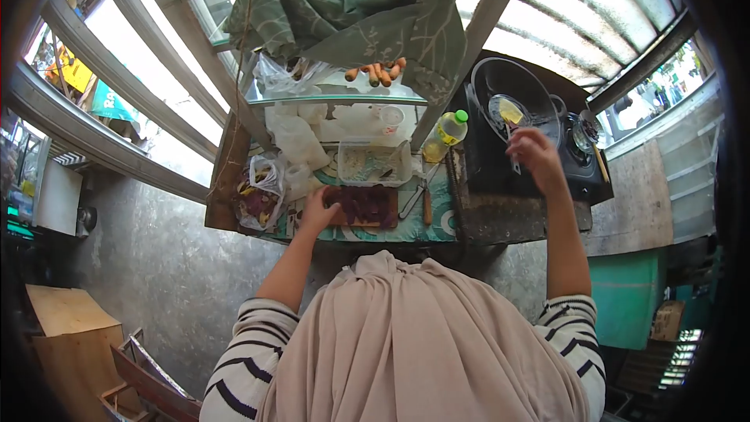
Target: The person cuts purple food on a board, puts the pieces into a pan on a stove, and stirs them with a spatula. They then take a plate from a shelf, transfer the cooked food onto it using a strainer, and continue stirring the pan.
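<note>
My left hand [319, 211] rests with bent fingers at the left end of dark purple sliced pieces [366, 205] on a wooden cutting board [387, 223]. Over the stove [500, 176], my right hand [534, 155] is closed around the handle of a utensil [512, 137]. The utensil reaches into a large wok [509, 86], where a yellow piece [510, 112] shows at its far end. Just behind the board sits a clear rectangular container [375, 164].
A bottle with a green cap [451, 131], a wooden-handled knife [427, 207] and tongs [412, 202] lie or stand between board and stove. A plastic bag of peelings [259, 199] is at left. Carrots [377, 73] rest on the glass shelf [336, 99] above.
</note>
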Available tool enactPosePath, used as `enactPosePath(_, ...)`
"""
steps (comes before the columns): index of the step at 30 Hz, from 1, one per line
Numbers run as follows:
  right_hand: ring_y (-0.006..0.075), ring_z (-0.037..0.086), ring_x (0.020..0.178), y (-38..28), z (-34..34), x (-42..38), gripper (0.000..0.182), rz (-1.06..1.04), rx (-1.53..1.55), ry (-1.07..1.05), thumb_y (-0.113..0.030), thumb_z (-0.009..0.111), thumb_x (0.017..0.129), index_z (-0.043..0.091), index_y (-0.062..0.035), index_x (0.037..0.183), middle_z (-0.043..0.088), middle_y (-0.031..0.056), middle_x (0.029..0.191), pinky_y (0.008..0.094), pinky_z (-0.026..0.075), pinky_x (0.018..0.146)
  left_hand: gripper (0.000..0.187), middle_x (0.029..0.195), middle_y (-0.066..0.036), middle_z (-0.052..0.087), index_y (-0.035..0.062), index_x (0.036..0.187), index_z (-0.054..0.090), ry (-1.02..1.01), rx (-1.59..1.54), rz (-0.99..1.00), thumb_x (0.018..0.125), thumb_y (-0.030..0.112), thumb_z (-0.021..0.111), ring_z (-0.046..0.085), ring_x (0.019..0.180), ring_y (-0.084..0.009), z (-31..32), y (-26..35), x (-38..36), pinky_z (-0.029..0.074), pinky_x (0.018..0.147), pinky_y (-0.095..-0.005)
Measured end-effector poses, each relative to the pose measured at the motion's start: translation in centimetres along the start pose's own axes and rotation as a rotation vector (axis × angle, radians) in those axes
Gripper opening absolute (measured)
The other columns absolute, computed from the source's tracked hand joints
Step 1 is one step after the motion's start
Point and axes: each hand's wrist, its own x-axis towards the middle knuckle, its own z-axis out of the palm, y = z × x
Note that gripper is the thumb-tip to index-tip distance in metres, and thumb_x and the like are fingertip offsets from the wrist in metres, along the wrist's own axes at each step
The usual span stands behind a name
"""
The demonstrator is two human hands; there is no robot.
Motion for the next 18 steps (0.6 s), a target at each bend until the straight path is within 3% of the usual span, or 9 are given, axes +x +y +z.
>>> enactPosePath(3, 0.0130, 0.062, 0.080, 1.9, 6.5, -2.1, 0.024, 0.259, -0.108, -0.365, -0.019, 0.055, 0.089, 0.059, -0.0031, 0.106, 0.064, 0.0067, 0.096, 0.0246, 0.051, 0.067, 0.075, 0.131, -0.014, 0.043, 0.0090, 0.130, 0.043, 0.000, 0.280, 0.020, 0.068, 0.037, 0.075, 0.048, 0.113, -0.0323, 0.6, 4.8, 0.6, 0.042, 0.094, -0.0427)
enactPosePath(6, 0.0121, 0.061, 0.081, 8.6, 10.8, -1.9, 0.028, 0.419, -0.322, -0.545, -0.023, 0.055, 0.088, 0.059, -0.0055, 0.110, 0.063, 0.0042, 0.099, 0.0263, 0.049, 0.065, 0.081, 0.132, -0.012, 0.043, 0.0088, 0.130, 0.044, -0.051, 0.451, -0.076, 0.063, 0.041, 0.078, 0.047, 0.114, -0.0328, 1.6, 7.9, 0.2, 0.041, 0.096, -0.0419)
enactPosePath(9, 0.0138, 0.062, 0.080, 16.2, 14.5, -1.3, 0.043, 0.689, -0.157, -0.366, -0.025, 0.059, 0.084, 0.050, -0.0075, 0.123, 0.056, 0.0054, 0.113, 0.0285, 0.050, 0.064, 0.079, 0.132, -0.010, 0.043, 0.0098, 0.127, 0.047, -0.032, 0.490, -0.094, 0.061, 0.042, 0.078, 0.048, 0.112, -0.0326, 2.2, 7.7, 0.4, 0.042, 0.095, -0.0407)
enactPosePath(11, 0.0215, 0.062, 0.088, 21.3, 16.9, -0.9, 0.061, 0.734, -0.142, -0.226, -0.032, 0.068, 0.076, 0.045, -0.0097, 0.128, 0.052, 0.0116, 0.116, 0.0330, 0.051, 0.070, 0.076, 0.131, -0.009, 0.043, 0.0106, 0.124, 0.049, -0.005, 0.469, -0.055, 0.061, 0.041, 0.078, 0.049, 0.111, -0.0324, 2.6, 6.7, 0.2, 0.043, 0.094, -0.0405)
enactPosePath(12, 0.0215, 0.062, 0.088, 24.1, 18.2, -0.9, 0.061, 0.733, -0.132, -0.223, -0.032, 0.068, 0.076, 0.045, -0.0097, 0.128, 0.052, 0.0116, 0.116, 0.0330, 0.051, 0.070, 0.069, 0.126, -0.009, 0.047, 0.0115, 0.121, 0.052, 0.010, 0.453, -0.015, 0.064, 0.038, 0.077, 0.050, 0.108, -0.0323, 2.6, 6.2, 0.0, 0.044, 0.091, -0.0403)
enactPosePath(14, 0.0313, 0.058, 0.100, 28.3, 21.1, -0.4, 0.075, 0.297, -0.717, 0.012, -0.037, 0.074, 0.068, 0.042, -0.0116, 0.130, 0.047, 0.0186, 0.119, 0.0372, 0.050, 0.079, 0.062, 0.121, -0.008, 0.051, 0.0124, 0.118, 0.054, 0.029, 0.450, 0.023, 0.066, 0.035, 0.076, 0.052, 0.106, -0.0321, 2.3, 5.8, 0.2, 0.045, 0.089, -0.0402)
enactPosePath(15, 0.0383, 0.052, 0.108, 26.8, 22.4, -0.8, 0.082, 0.295, -0.738, 0.034, -0.039, 0.078, 0.061, 0.042, -0.0110, 0.129, 0.042, 0.0224, 0.121, 0.0389, 0.047, 0.088, 0.056, 0.114, -0.009, 0.054, 0.0125, 0.116, 0.055, 0.025, 0.408, 0.013, 0.067, 0.032, 0.076, 0.053, 0.103, -0.0317, 2.5, 5.7, -0.1, 0.045, 0.087, -0.0400)
enactPosePath(18, 0.0374, 0.052, 0.107, 22.7, 24.9, -1.1, 0.081, 0.425, -0.824, 0.094, -0.036, 0.079, 0.061, 0.041, -0.0105, 0.128, 0.042, 0.0209, 0.122, 0.0399, 0.047, 0.088, 0.047, 0.101, -0.012, 0.059, 0.0105, 0.109, 0.058, 0.071, 0.314, 0.023, 0.069, 0.027, 0.075, 0.057, 0.096, -0.0316, 2.9, 5.2, -0.7, 0.046, 0.083, -0.0400)
